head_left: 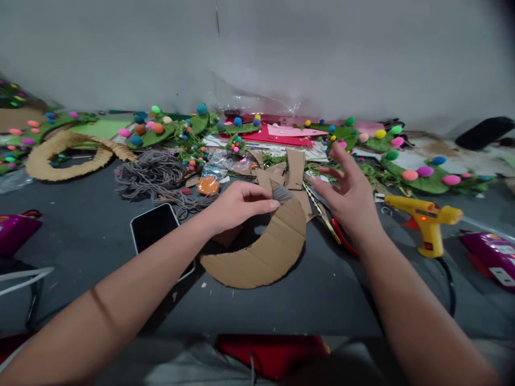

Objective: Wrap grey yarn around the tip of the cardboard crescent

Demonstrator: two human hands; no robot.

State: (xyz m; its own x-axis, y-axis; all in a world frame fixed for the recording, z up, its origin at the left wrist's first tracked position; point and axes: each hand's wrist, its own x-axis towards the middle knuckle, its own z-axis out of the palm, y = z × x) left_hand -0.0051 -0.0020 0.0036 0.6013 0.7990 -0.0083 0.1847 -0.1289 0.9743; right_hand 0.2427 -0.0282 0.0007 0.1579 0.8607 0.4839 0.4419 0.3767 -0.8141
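Observation:
A crescent cut from corrugated cardboard (pixel 267 254) lies tilted over the dark tabletop, its upper tip wrapped in grey yarn (pixel 281 194). My left hand (pixel 243 203) pinches the crescent close to that wrapped tip, thumb on top; some of its fingers are hidden behind the cardboard. Raised to the right of the crescent, my right hand (pixel 350 195) has its fingers apart, and I see nothing held in it. Below this hand are scissors with red handles (pixel 344 238). A loose heap of grey yarn (pixel 151 177) rests left of my left hand.
A yellow glue gun (pixel 422 214) with a lit red light stands at right, beside a purple box with sockets (pixel 491 254). A phone (pixel 155 228) lies under my left forearm. Cardboard scraps (pixel 295 166), a tan wrapped ring (pixel 60 161) and green pompom-covered pieces (pixel 430 177) line the back.

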